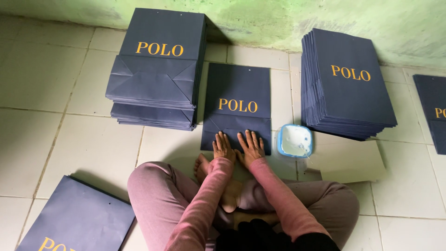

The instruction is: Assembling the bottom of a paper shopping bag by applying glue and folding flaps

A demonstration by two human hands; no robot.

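A flat navy paper bag (238,93) with yellow lettering lies on the tiled floor in front of my crossed legs. My left hand (223,147) and my right hand (251,146) press side by side, palms down and fingers spread, on its folded bottom flap at the near edge. Neither hand grips anything. Both arms wear pink sleeves.
A tall stack of folded navy bags (158,65) stands at the left, another stack (348,83) at the right. A small blue-rimmed dish of white paste (294,140) sits beside my right hand, next to pale cardboard sheets (353,160). More bags lie at bottom left (79,218) and far right (434,111). A green wall runs behind.
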